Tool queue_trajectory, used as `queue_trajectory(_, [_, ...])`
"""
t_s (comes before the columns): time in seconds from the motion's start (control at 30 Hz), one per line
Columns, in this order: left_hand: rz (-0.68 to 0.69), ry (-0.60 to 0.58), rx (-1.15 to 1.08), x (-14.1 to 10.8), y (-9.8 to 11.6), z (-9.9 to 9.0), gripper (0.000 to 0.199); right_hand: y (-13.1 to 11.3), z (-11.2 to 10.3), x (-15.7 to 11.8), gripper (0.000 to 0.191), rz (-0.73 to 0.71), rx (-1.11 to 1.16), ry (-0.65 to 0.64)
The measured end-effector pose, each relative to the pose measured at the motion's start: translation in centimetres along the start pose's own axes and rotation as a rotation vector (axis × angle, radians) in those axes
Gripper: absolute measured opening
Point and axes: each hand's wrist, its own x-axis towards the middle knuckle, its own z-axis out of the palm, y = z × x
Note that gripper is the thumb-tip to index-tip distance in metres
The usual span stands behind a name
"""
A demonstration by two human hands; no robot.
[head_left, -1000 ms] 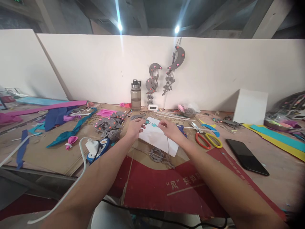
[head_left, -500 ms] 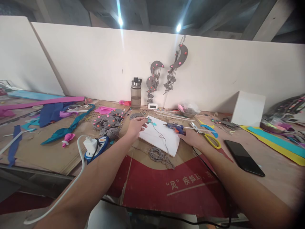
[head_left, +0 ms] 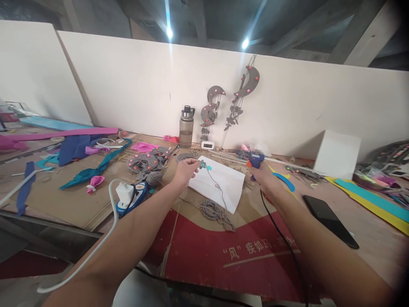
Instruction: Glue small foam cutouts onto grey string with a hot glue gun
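My left hand (head_left: 185,171) pinches a small teal and grey cut-out (head_left: 202,163) over the upper left of a white sheet (head_left: 228,181). Grey yarn (head_left: 217,186) trails from that piece across the sheet to a loose coil (head_left: 211,209) at its lower edge. A second teal piece (head_left: 209,168) lies on the sheet beside it. Off the sheet's right edge, my right hand (head_left: 262,175) is closed around a blue glue gun (head_left: 256,159) with a white glue stick at its back. Its black cord (head_left: 278,228) runs down past my right forearm.
A power strip (head_left: 136,196) with a white plug sits left of my forearm. Felt scraps, grey moon ornaments (head_left: 145,162), a bottle (head_left: 186,130) and a small clock (head_left: 207,146) stand or lie behind. To the right are a phone (head_left: 330,221) and coloured strips (head_left: 373,198).
My right hand has lifted the glue gun up and to the right, away from the sheet. My left hand keeps its pinch over the sheet. The view has shifted slightly.
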Motion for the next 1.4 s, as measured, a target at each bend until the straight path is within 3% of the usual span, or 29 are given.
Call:
queue_trajectory(0.1, [-0.02,-0.005,-0.016,0.0,0.0,0.0,0.019,-2.6,1.0,-1.3,0.028,0.039,0.374,0.013])
queue_trajectory(0.23, [-0.069,0.011,-0.065,0.0,0.1,0.0,0.024,-5.5,2.3,-4.3,0.03,-0.108,0.548,-0.202])
queue_trajectory(0.37, [-0.079,0.015,-0.106,-0.1,0.3,0.0,0.028,-5.9,3.3,-6.6,0.022,-0.186,0.417,-0.336])
queue_trajectory(0.5, [-0.08,0.01,-0.112,-0.3,0.4,0.1,0.03,-5.2,3.6,-7.4,0.02,-0.251,0.196,-0.319])
queue_trajectory(0.73, [-0.074,0.005,-0.099,-0.6,0.5,0.3,0.029,-5.3,3.5,-7.7,0.019,-0.301,0.061,-0.348])
queue_trajectory(1.4, [-0.012,0.025,0.027,-0.6,0.3,0.4,0.018,-5.2,4.0,-7.8,0.013,-0.314,-0.004,-0.309])
